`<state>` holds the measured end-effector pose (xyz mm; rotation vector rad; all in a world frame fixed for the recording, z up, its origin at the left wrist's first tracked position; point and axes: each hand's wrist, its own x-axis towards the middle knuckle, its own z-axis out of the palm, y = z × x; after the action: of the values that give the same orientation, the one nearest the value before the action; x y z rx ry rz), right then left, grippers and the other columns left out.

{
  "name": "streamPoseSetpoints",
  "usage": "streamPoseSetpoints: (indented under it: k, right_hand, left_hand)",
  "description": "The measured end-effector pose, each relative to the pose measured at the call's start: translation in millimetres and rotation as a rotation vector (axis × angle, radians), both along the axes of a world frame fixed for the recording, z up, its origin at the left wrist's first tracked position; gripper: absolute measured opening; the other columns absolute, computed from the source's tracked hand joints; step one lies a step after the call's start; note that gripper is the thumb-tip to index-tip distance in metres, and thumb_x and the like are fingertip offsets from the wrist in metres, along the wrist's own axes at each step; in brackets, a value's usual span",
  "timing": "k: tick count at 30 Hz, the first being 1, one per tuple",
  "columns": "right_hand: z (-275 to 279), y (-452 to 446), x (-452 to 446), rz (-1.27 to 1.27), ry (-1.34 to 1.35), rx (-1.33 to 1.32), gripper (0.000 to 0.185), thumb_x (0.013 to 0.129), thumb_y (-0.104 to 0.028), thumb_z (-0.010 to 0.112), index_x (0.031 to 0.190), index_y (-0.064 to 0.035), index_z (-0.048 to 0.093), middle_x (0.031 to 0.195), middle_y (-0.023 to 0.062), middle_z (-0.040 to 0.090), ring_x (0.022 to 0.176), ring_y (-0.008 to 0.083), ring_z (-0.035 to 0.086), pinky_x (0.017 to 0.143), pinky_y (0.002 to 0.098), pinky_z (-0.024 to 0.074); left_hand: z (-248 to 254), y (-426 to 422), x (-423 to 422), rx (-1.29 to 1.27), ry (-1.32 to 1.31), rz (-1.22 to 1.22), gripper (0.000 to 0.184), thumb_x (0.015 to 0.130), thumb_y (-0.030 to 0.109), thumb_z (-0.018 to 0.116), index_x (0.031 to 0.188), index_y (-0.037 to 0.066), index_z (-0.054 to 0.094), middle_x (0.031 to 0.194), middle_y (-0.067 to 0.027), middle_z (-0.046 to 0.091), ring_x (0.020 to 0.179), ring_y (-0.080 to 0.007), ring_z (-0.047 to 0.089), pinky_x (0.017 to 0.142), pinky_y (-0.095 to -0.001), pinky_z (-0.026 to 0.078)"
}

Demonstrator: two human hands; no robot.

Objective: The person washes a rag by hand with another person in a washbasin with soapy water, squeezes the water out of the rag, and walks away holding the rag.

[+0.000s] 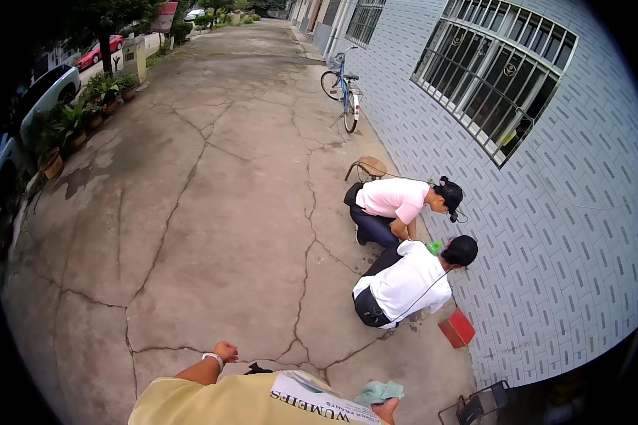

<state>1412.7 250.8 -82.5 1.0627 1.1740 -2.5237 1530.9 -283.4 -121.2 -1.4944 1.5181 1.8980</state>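
My left hand [225,351], with a pale watch [213,360] at the wrist, hangs out in front of my yellow shirt [220,400]. Its fingers look loosely curled, and nothing shows in them. A light green cloth [380,393] is bunched in my right hand [386,409], low beside my body. Ahead to the right, a person in a pink shirt [393,197] and a person in a white shirt [411,280] crouch close together by the wall. Between them is something bright green [434,247]; their hands are mostly hidden.
A red box [457,329] stands at the base of the tiled wall [532,283]. A dark metal-framed chair [475,405] is at lower right. Behind the people stand a round stool [373,166] and a blue bicycle [346,88]. Potted plants [52,163] line the cracked concrete's left edge.
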Motion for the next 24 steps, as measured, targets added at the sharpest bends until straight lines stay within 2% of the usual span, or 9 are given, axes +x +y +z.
streamPoseSetpoints:
  k: [1, 3, 4, 8, 11, 15, 18, 21, 24]
  right_hand:
    - [56, -39, -28, 0.049, -0.051, 0.070, 0.039, 0.081, -0.045, 0.042, 0.103, -0.0161, 0.056, 0.100, 0.0030, 0.060, 0.088, 0.0230, 0.058, 0.070, 0.0389, 0.0488]
    - [60, -59, -64, 0.183, -0.051, 0.102, 0.042, 0.081, -0.048, 0.040, 0.104, -0.0154, 0.055, 0.099, 0.0053, 0.060, 0.088, 0.0252, 0.058, 0.074, 0.0398, 0.0483]
    - [72, -74, -74, 0.217, -0.018, 0.106, 0.042, 0.081, -0.048, 0.040, 0.104, -0.0155, 0.056, 0.101, 0.0054, 0.060, 0.090, 0.0253, 0.057, 0.075, 0.0396, 0.0480]
    - [98, -110, -94, 0.328, 0.042, 0.106, 0.043, 0.081, -0.047, 0.039, 0.102, -0.0149, 0.057, 0.105, 0.0055, 0.059, 0.094, 0.0250, 0.057, 0.079, 0.0398, 0.0472]
    - [85, -107, -98, 0.363, 0.011, 0.082, 0.044, 0.080, -0.048, 0.040, 0.103, -0.0146, 0.057, 0.105, 0.0057, 0.059, 0.094, 0.0254, 0.057, 0.079, 0.0412, 0.0468]
    - [71, -100, -81, 0.332, -0.064, 0.093, 0.044, 0.080, -0.049, 0.041, 0.101, -0.0139, 0.057, 0.101, 0.0064, 0.060, 0.092, 0.0266, 0.057, 0.078, 0.0433, 0.0468]
    - [51, -78, -63, 0.351, -0.143, 0.150, 0.044, 0.080, -0.049, 0.040, 0.100, -0.0143, 0.057, 0.099, 0.0063, 0.060, 0.090, 0.0257, 0.058, 0.073, 0.0424, 0.0484]
    - [22, -44, -56, 0.332, -0.220, 0.118, 0.043, 0.079, -0.049, 0.041, 0.097, -0.0141, 0.058, 0.096, 0.0066, 0.061, 0.085, 0.0261, 0.058, 0.070, 0.0431, 0.0490]
    - [15, -15, -52, 0.371, -0.157, -0.027, 0.042, 0.079, -0.049, 0.041, 0.099, -0.0151, 0.058, 0.101, 0.0080, 0.060, 0.091, 0.0270, 0.057, 0.074, 0.0465, 0.0480]
  left_hand:
    - [-4, -2, 10, -0.002, -0.001, 0.004, 0.014, 0.072, 0.002, 0.056, 0.086, 0.003, 0.055, 0.069, -0.0099, 0.061, 0.057, -0.0219, 0.062, 0.044, -0.0299, 0.050]
    - [-19, -4, 38, -0.021, -0.077, 0.123, 0.012, 0.072, 0.001, 0.055, 0.084, 0.003, 0.054, 0.068, -0.0106, 0.060, 0.056, -0.0226, 0.062, 0.043, -0.0304, 0.049]
    - [-22, -4, 51, -0.065, -0.088, 0.075, 0.010, 0.074, 0.001, 0.054, 0.083, 0.002, 0.055, 0.068, -0.0120, 0.060, 0.056, -0.0238, 0.063, 0.043, -0.0308, 0.049]
    - [15, 13, 87, -0.108, -0.098, 0.165, 0.009, 0.076, 0.002, 0.054, 0.083, -0.002, 0.055, 0.071, -0.0151, 0.061, 0.058, -0.0265, 0.063, 0.044, -0.0326, 0.051]
    - [35, 18, 100, -0.150, -0.095, 0.252, 0.010, 0.077, 0.003, 0.053, 0.083, -0.005, 0.056, 0.074, -0.0182, 0.061, 0.059, -0.0292, 0.063, 0.044, -0.0344, 0.052]
    - [19, 20, 115, -0.102, -0.032, 0.243, 0.009, 0.079, 0.005, 0.052, 0.082, -0.003, 0.056, 0.075, -0.0164, 0.061, 0.059, -0.0288, 0.062, 0.045, -0.0344, 0.052]
    - [20, 22, 117, -0.118, -0.048, 0.231, 0.007, 0.079, 0.005, 0.053, 0.081, -0.001, 0.056, 0.072, -0.0147, 0.060, 0.057, -0.0275, 0.061, 0.044, -0.0339, 0.050]
    - [19, 29, 110, -0.133, -0.063, 0.205, 0.004, 0.078, 0.005, 0.054, 0.080, 0.003, 0.056, 0.067, -0.0121, 0.059, 0.054, -0.0254, 0.060, 0.043, -0.0332, 0.049]
    - [17, 39, 105, -0.156, -0.091, 0.211, 0.005, 0.077, 0.007, 0.055, 0.080, 0.003, 0.056, 0.068, -0.0128, 0.059, 0.054, -0.0264, 0.060, 0.045, -0.0355, 0.050]
